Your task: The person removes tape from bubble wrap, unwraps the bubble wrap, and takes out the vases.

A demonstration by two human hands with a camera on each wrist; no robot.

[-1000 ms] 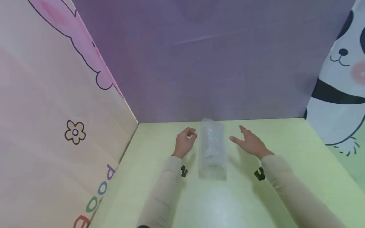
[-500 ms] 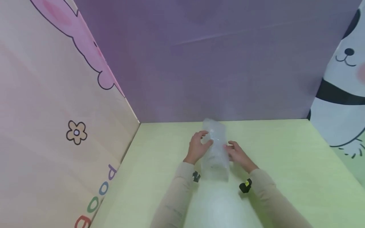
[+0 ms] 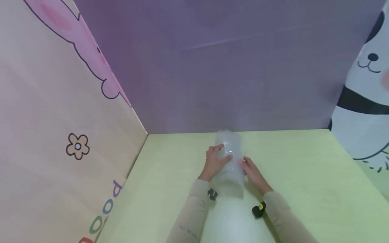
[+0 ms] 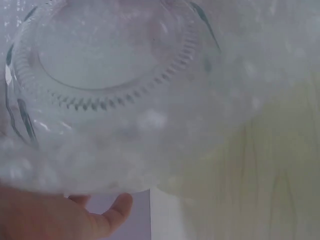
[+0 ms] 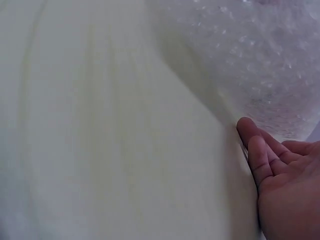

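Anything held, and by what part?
Translucent, elongated bubble-wrap bundle: bare left hand at its left side, bare right hand at its right; whether either grips it can't be told.

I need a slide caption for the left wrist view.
Clear ridged base framed by bubble wrap, left hand below.

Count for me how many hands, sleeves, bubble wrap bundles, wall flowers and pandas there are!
Left hand, right hand: 2
Left sleeve, right sleeve: 2
Bubble wrap bundle: 1
Flower: 1
Panda: 1
Total: 7

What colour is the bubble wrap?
Translucent white bubble wrap, clearest in the right wrist view.
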